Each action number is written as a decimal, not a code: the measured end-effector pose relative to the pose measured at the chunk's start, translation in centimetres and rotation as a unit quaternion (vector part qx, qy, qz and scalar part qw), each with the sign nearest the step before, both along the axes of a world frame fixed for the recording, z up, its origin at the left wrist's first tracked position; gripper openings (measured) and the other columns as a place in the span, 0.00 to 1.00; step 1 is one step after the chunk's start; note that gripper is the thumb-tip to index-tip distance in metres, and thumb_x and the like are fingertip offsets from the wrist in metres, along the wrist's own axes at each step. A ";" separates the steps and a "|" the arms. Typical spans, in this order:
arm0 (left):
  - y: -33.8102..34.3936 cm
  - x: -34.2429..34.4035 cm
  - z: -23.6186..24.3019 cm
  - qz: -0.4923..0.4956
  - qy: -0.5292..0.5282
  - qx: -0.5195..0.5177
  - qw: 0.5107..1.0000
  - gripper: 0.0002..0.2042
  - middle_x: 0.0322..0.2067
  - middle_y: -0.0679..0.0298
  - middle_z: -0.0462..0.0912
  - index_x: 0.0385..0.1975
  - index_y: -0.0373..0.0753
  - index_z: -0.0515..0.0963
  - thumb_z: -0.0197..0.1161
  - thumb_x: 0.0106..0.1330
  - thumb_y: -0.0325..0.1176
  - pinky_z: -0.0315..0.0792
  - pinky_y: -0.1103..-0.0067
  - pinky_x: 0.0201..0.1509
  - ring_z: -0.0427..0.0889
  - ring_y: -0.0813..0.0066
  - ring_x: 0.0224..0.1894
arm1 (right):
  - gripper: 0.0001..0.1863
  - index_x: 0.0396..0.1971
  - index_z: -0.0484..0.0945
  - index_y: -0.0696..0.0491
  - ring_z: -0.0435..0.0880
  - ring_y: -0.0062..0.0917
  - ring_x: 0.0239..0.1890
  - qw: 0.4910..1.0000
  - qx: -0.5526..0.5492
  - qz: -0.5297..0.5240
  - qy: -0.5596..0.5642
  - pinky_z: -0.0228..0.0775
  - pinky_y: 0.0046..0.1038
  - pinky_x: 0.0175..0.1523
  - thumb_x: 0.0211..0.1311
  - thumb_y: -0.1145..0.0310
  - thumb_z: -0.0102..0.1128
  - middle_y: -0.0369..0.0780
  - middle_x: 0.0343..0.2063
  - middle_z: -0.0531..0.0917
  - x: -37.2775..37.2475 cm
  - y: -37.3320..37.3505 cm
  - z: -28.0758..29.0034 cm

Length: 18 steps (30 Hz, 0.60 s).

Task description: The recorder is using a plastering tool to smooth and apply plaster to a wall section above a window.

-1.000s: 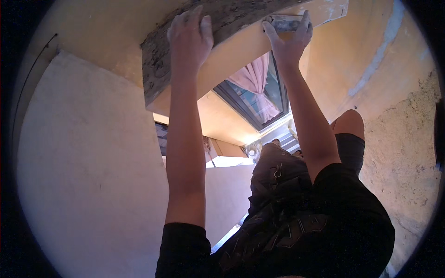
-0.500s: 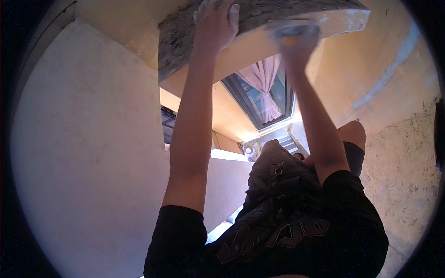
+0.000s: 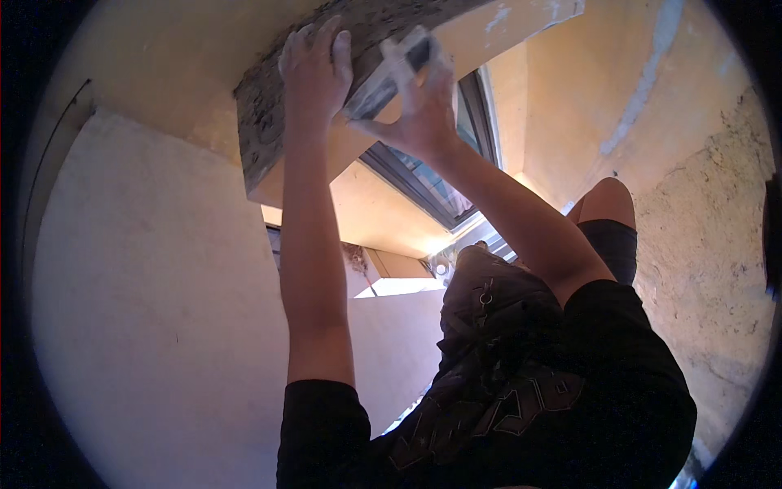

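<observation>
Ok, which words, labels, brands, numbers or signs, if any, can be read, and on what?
Black T-shirt: large outlined lettering across the front; I won't copy it out.
Flat grey hand tool in the right hand: blurred, no marking can be made out.
No other text shows.

Between the left hand (image 3: 316, 77) and the right hand (image 3: 429, 110), clearance is largely taken up by the grey tool (image 3: 375, 91). Forward passage is barred by the ledge (image 3: 481, 41). Free room is found between the 2 forearms (image 3: 314, 244).
</observation>
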<state>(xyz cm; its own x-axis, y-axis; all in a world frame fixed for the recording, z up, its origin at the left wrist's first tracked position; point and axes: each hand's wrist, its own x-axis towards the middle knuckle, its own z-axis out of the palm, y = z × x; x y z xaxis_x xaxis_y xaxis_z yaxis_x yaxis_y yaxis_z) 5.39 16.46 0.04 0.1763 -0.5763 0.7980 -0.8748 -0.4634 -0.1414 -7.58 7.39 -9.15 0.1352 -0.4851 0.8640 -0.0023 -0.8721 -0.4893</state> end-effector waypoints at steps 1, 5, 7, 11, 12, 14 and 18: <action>0.1 -0.2 0.0 -0.007 0.001 0.002 1.000 0.18 0.51 0.45 0.74 0.53 0.46 0.77 0.52 0.69 0.45 0.62 0.56 0.62 0.71 0.46 0.57 | 0.55 0.63 0.61 0.57 0.71 0.53 0.54 0.996 -0.093 -0.016 0.007 0.69 0.45 0.53 0.38 0.42 0.75 0.63 0.57 0.62 -0.3 0.2 0.1; 0.2 -0.7 0.7 -0.029 0.044 0.008 0.999 0.18 0.51 0.42 0.73 0.54 0.47 0.76 0.51 0.69 0.46 0.59 0.56 0.64 0.68 0.44 0.58 | 0.58 0.65 0.56 0.56 0.58 0.53 0.63 0.967 0.206 0.038 -0.144 0.53 0.51 0.65 0.35 0.46 0.78 0.62 0.59 0.60 0.6 -5.9 0.2; -0.5 -0.9 0.4 -0.041 0.053 0.003 0.998 0.19 0.51 0.42 0.73 0.54 0.47 0.76 0.51 0.70 0.46 0.59 0.56 0.65 0.68 0.44 0.59 | 0.58 0.66 0.55 0.57 0.57 0.53 0.64 0.973 0.222 0.050 -0.042 0.52 0.49 0.66 0.37 0.46 0.78 0.63 0.60 0.57 1.5 -4.5 -1.1; 1.5 -0.3 -0.1 0.011 -0.001 0.007 1.000 0.20 0.51 0.43 0.74 0.54 0.45 0.76 0.50 0.70 0.47 0.60 0.56 0.64 0.69 0.44 0.57 | 0.56 0.64 0.55 0.61 0.63 0.51 0.60 0.999 -0.042 0.015 0.023 0.58 0.45 0.63 0.40 0.48 0.77 0.61 0.59 0.59 -0.5 -1.6 -1.1; 1.5 -0.3 0.2 -0.001 -0.003 0.003 1.000 0.20 0.51 0.43 0.74 0.53 0.44 0.76 0.50 0.70 0.48 0.60 0.56 0.63 0.70 0.45 0.57 | 0.57 0.64 0.55 0.60 0.65 0.51 0.59 0.998 0.037 0.036 -0.024 0.59 0.45 0.63 0.38 0.49 0.78 0.61 0.58 0.61 0.0 -4.7 -1.6; 0.3 -0.6 0.5 -0.017 -0.005 0.008 1.000 0.19 0.50 0.44 0.75 0.53 0.42 0.76 0.50 0.70 0.46 0.61 0.58 0.62 0.70 0.47 0.56 | 0.57 0.64 0.59 0.56 0.57 0.61 0.61 0.979 0.140 0.058 -0.139 0.55 0.56 0.61 0.35 0.44 0.78 0.66 0.56 0.59 1.2 -6.8 -2.5; 0.4 -0.6 0.6 -0.026 0.015 0.010 1.000 0.18 0.48 0.45 0.76 0.52 0.39 0.76 0.51 0.70 0.43 0.63 0.60 0.62 0.71 0.47 0.56 | 0.56 0.62 0.60 0.59 0.62 0.59 0.57 0.997 -0.073 -0.004 -0.020 0.58 0.54 0.58 0.34 0.44 0.78 0.63 0.54 0.64 -0.7 -0.9 -1.2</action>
